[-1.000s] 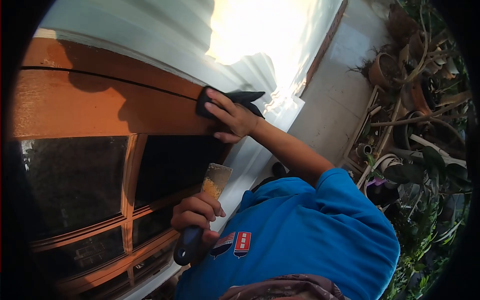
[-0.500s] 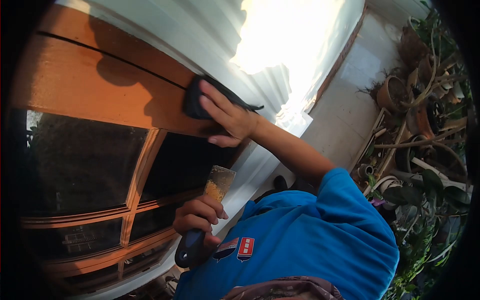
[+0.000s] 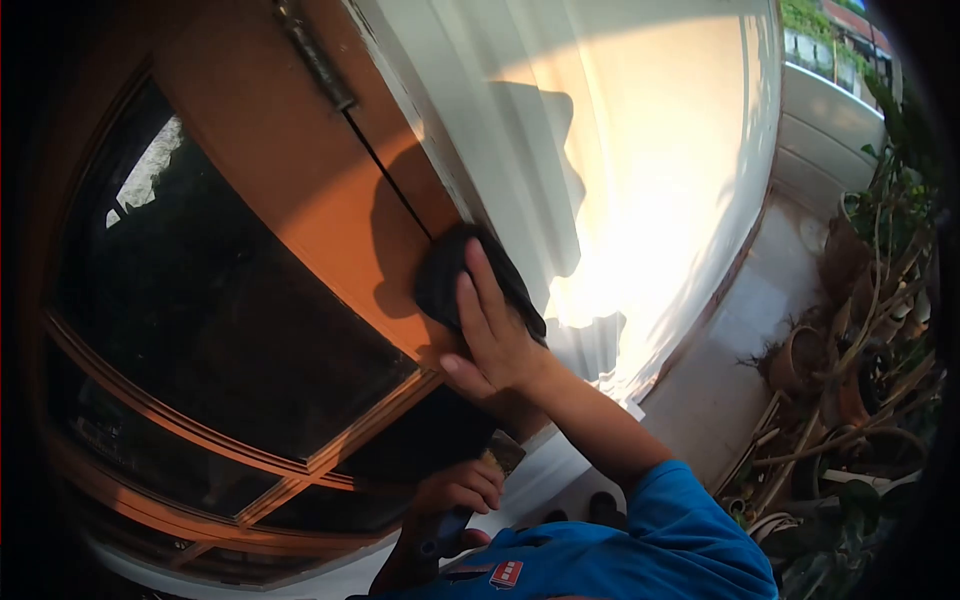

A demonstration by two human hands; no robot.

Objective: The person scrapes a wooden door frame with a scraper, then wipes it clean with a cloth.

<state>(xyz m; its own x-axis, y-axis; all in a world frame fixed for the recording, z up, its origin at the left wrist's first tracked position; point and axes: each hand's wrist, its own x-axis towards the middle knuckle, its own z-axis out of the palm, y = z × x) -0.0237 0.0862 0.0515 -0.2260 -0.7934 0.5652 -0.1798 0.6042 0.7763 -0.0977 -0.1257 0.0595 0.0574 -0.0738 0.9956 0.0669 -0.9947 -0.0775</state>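
My right hand lies with fingers stretched over a dark, folded black cloth, pressing it against the orange-painted wood by the narrow dark gap beside the white frame. Lower down, my left hand is closed around the dark handle of a putty knife. Its blade points up, partly in shadow, close to the dark glass. Part of the handle is hidden by the fingers.
A metal hinge sits higher along the gap. Dark glass panes with orange bars fill the left. Sunlit white ribbed wall runs up the middle. Potted plants and branches line the tiled floor at right.
The view has swung, bringing the hinge into sight. My right hand stays on the cloth against the wood along the gap. My left hand still grips the putty knife, now lower in view.
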